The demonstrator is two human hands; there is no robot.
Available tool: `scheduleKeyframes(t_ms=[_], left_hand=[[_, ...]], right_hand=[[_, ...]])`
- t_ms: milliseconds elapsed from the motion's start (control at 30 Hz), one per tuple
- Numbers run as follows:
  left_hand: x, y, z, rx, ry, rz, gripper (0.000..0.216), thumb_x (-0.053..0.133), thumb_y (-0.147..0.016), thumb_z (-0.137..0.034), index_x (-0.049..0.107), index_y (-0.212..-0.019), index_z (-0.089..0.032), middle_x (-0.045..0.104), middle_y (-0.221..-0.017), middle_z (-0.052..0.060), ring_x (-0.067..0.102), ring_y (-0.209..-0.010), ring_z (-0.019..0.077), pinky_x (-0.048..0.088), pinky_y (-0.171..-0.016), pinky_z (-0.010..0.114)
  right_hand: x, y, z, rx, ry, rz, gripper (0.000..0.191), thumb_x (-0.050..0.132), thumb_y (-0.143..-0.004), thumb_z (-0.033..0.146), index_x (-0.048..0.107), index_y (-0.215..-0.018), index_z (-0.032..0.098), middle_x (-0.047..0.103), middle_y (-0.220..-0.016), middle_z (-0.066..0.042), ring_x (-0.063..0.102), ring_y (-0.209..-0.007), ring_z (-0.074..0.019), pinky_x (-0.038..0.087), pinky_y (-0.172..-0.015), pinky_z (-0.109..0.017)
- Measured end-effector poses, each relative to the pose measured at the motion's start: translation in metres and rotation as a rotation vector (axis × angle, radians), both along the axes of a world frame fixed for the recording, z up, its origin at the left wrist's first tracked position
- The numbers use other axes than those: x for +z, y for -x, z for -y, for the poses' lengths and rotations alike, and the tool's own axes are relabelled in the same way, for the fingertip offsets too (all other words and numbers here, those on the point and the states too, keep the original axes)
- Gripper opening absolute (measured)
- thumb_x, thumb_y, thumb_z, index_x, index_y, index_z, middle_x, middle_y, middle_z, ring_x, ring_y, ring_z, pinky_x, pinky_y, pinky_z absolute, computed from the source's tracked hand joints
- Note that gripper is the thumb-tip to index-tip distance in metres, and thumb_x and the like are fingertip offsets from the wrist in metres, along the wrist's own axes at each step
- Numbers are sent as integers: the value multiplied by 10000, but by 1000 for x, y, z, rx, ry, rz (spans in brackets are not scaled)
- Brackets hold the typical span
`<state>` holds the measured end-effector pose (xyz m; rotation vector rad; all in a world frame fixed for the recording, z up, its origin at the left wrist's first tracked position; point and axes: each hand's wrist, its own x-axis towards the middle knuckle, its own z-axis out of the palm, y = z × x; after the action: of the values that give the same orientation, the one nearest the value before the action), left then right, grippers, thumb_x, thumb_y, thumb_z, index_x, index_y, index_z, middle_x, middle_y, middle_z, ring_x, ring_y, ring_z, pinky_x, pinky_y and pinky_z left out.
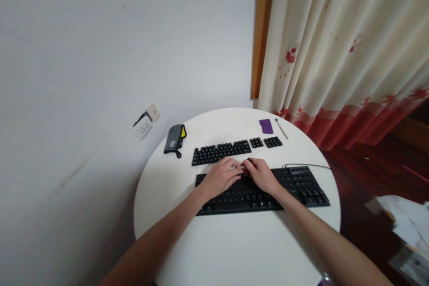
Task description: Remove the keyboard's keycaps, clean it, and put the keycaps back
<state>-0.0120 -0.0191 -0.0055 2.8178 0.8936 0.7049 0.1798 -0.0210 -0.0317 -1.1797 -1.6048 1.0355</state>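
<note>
A full-size black keyboard (231, 207) lies on the round white table (221, 250); many of its key positions look bare, while the bottom row still has keycaps. My left hand (221, 176) is above its upper left-middle part, fingers bent and tips drawn together against my right fingertips; what they pinch is hidden. Beside it, my right hand (261, 175) is closed on a small black-handled keycap puller (250, 160), whose thin wires seem to stick out beyond the fingers. Behind the keyboard, loose black keycaps (221, 153) are laid in rows, with two smaller keycap blocks (256, 142) to their right.
A grey zip pouch (174, 139) with yellow inside lies at the table's left edge. At the back right are a purple cloth (266, 126) and a thin brush (281, 128). The keyboard's cable (308, 165) runs to the right edge. Wall and curtain (301, 53) border the table.
</note>
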Motion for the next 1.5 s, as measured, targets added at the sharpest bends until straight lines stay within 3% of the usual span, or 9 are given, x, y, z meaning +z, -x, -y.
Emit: scheduleKeyframes(t_ms=[267,633,800,933,1200,1500], left_hand=[[-6,0,-3,10,40,38,122,604,-900,-233,672,-1001,-231,613,-1046,47,518,-1012,209,454,-931,391],[-4,-1,1,-59,148,152,127,626,-893,-273,703,-988,-238,645,-984,34,548,-956,184,453,-906,360],[6,7,-19,125,77,309,150,640,-880,-297,720,-999,-257,614,-1004,45,529,-977,198,450,-901,380],[8,13,-46,268,-13,162,112,727,-797,-349,750,-885,-282,573,-1081,38,470,-1037,233,399,-929,426],[-20,15,-58,305,4,-51,99,743,-772,-363,759,-833,-287,528,-1119,46,423,-1083,264,344,-900,442],[-24,19,-54,383,9,-46,193,754,-752,-374,727,-902,-256,503,-1049,47,430,-1032,256,364,-880,417]], right_hand=[[-1,3,1,-13,-47,12,388,463,-937,447,619,-717,168,670,-663,-34,600,-599,-151,457,-595,-239],[-4,4,0,-40,34,-11,347,470,-928,409,655,-783,153,608,-513,2,585,-481,-145,446,-519,-233],[-3,6,1,-60,48,-54,350,448,-936,419,624,-784,156,685,-624,-40,623,-549,-153,480,-576,-247],[-5,5,-3,-75,51,-63,359,445,-932,437,617,-790,157,700,-650,-55,625,-562,-154,484,-587,-252],[-7,5,-3,-61,62,-61,350,451,-929,434,616,-787,160,700,-661,-50,630,-586,-158,485,-602,-254],[-5,3,0,-31,55,-35,364,448,-937,437,642,-828,149,705,-678,-50,616,-589,-153,478,-612,-257]])
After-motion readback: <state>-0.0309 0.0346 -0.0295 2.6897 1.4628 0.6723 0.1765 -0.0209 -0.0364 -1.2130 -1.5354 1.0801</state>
